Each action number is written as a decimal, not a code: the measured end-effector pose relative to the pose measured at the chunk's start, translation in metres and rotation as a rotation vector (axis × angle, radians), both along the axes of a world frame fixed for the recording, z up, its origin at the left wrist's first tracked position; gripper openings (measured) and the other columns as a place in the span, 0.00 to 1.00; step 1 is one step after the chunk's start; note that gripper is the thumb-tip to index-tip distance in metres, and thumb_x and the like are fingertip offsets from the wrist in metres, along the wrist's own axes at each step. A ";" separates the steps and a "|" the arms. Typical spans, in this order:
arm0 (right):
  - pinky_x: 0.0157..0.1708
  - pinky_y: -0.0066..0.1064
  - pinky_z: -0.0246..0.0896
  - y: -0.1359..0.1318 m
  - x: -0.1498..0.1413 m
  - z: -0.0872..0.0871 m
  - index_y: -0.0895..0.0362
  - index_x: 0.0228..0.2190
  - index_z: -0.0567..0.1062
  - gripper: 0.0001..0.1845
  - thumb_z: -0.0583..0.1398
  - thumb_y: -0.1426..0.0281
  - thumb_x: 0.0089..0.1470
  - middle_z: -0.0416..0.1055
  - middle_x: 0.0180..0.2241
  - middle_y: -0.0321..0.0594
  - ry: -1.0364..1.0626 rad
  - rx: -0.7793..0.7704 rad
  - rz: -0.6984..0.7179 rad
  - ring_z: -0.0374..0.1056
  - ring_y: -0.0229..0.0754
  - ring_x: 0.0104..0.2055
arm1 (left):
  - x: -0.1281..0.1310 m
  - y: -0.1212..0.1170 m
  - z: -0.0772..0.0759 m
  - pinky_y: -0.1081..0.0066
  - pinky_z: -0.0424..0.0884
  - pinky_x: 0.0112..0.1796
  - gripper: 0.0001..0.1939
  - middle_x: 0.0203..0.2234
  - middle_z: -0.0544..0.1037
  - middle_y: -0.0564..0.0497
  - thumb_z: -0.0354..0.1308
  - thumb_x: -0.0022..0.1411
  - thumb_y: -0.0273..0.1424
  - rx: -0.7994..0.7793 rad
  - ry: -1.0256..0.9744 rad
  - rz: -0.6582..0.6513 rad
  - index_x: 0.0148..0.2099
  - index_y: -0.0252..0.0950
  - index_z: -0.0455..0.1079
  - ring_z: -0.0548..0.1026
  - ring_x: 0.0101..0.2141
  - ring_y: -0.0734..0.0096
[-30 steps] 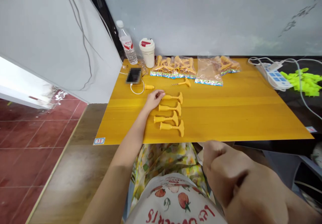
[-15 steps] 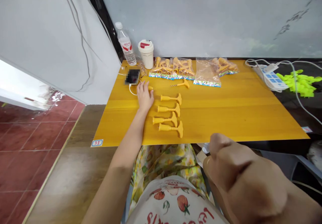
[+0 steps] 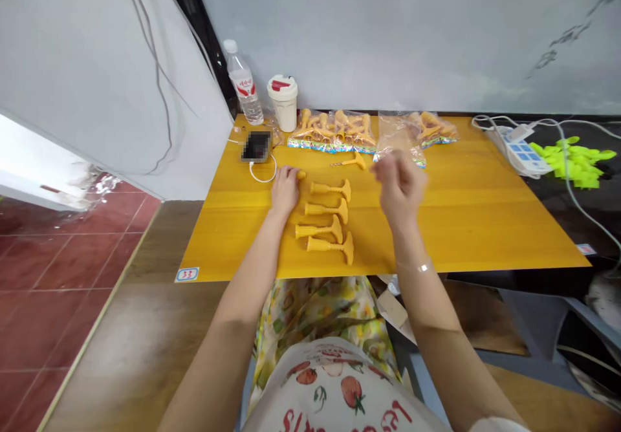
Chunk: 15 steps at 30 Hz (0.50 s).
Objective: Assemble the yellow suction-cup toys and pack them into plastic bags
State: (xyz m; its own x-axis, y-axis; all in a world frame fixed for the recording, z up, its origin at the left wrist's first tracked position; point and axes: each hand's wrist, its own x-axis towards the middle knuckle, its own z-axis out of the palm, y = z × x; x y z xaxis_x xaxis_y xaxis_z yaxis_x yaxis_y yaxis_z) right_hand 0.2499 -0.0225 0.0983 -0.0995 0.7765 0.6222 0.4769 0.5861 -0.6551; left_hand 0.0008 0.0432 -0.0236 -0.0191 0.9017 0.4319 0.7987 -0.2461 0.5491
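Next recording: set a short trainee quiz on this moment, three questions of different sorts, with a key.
1. How many T-shaped yellow plastic pieces lie in the row on the table?
2. True or false: the right hand is holding the plastic water bottle.
3. Which is nearest the left hand?
A. the phone
B. the power strip
C. the bright green pieces

Key: 1. Four. 2. False. 3. A.
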 end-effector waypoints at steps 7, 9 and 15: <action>0.56 0.52 0.59 0.113 0.011 -0.077 0.53 0.60 0.70 0.24 0.54 0.70 0.63 0.62 0.61 0.55 -0.640 -0.332 -0.350 0.57 0.58 0.61 | 0.002 0.001 0.004 0.57 0.67 0.57 0.18 0.51 0.72 0.41 0.52 0.65 0.27 0.069 -0.151 -0.107 0.56 0.38 0.71 0.71 0.54 0.58; 0.56 0.54 0.58 0.113 0.007 -0.091 0.51 0.61 0.69 0.24 0.54 0.67 0.64 0.58 0.65 0.54 -0.679 -0.389 -0.375 0.55 0.60 0.63 | 0.001 0.001 0.005 0.60 0.71 0.53 0.16 0.48 0.74 0.42 0.54 0.65 0.29 0.061 -0.201 -0.110 0.55 0.37 0.71 0.73 0.50 0.60; 0.54 0.53 0.59 0.102 0.003 -0.096 0.54 0.50 0.76 0.18 0.52 0.62 0.66 0.67 0.57 0.55 -0.670 -0.369 -0.390 0.59 0.60 0.58 | 0.005 0.000 0.007 0.65 0.73 0.44 0.15 0.46 0.76 0.44 0.58 0.63 0.32 0.037 -0.262 -0.101 0.52 0.37 0.72 0.74 0.45 0.62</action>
State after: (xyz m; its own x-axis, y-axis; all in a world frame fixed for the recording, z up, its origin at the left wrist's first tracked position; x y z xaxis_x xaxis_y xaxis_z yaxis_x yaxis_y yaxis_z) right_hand 0.2532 0.0792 0.0024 -0.0391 0.9728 0.2284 0.9543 0.1041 -0.2800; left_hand 0.0054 0.0434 -0.0164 -0.0455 0.8886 0.4564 0.6010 -0.3405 0.7230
